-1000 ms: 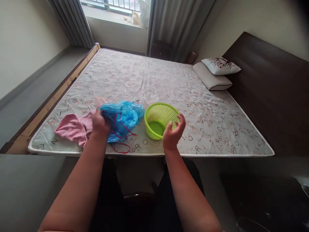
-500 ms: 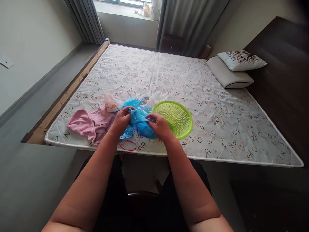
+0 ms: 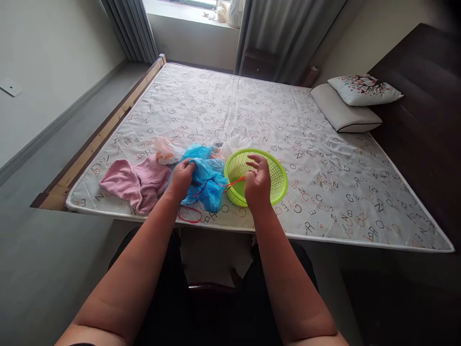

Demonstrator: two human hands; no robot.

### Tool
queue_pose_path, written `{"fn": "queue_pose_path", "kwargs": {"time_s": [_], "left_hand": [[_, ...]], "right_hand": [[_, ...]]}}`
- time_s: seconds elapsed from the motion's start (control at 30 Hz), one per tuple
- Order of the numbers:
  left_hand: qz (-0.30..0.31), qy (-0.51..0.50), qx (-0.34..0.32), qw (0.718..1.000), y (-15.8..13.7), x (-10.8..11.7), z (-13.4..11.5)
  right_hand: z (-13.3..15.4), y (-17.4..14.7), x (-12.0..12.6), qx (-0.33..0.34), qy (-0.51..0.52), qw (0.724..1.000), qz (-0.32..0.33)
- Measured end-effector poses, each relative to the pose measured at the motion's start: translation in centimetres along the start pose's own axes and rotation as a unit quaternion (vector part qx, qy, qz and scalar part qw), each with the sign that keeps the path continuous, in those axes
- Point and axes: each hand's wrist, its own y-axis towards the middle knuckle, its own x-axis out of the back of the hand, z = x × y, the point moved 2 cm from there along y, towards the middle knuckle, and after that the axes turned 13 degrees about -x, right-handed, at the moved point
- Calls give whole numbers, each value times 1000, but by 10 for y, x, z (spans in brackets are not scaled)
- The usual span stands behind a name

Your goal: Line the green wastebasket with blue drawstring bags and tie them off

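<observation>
My left hand (image 3: 182,180) is closed on a crumpled blue plastic bag (image 3: 212,190), which hangs over the near edge area of the mattress. A thin red string (image 3: 236,181) stretches from the bag to my right hand (image 3: 258,178), pinched there between thumb and finger while the other fingers stick up. Behind and below my right hand stands a green plastic basket (image 3: 232,166) with mesh sides. Another red string loop (image 3: 190,215) lies on the mattress just below the blue bag.
A pink cloth (image 3: 122,180) lies left of my left hand. White plastic bags (image 3: 234,144) and an orange-printed bag (image 3: 167,150) rest behind the blue one. The letter-patterned mattress (image 3: 324,182) carries two pillows (image 3: 345,110) by the dark headboard (image 3: 414,91).
My right hand has moved off the blue bag to the right, over the basket, drawing the red string out taut. The left hand keeps its hold on the bag.
</observation>
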Motion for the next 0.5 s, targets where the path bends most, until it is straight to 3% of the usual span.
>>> {"fn": "queue_pose_path", "kwargs": {"time_s": [0.1, 0.23, 0.4, 0.5], "left_hand": [[23, -79, 5, 997, -3, -10, -2], [49, -139, 7, 989, -4, -15, -2], [12, 27, -18, 999, 1, 2, -1], [-46, 157, -108, 981, -1, 12, -9]], "right_hand": [[8, -13, -12, 119, -116, 981, 103], [2, -26, -32, 93, -234, 948, 195], [-6, -18, -27, 44, -233, 961, 141], [-4, -9, -16, 22, -198, 975, 97]]}}
